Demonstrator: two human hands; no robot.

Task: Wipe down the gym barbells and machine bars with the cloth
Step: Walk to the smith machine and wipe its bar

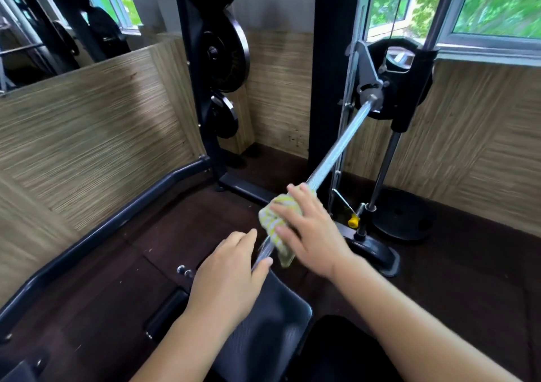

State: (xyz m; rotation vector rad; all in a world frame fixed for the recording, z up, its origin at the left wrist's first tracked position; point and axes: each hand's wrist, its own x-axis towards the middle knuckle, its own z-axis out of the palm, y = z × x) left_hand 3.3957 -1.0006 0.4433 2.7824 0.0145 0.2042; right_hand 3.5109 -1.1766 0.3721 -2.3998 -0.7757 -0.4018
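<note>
Mid-wipe: your right hand has its grip wrapped over the cloth on the bar, your left hand pinches bare bar just below, so next, probably, slide the cloth toward the weight plate, squeezing firmly.

The single head-worn camera is looking forward and down from above the person's forearms, which are entering from the bottom edge. It is sitting close to the left hand and right hand, which are filling the lower centre, while the barbell is running away from the lens toward the upper right. The wide-angle lens is bending the panelled wall at the left and is taking in the dark floor below and the windows along the top edge.
</note>
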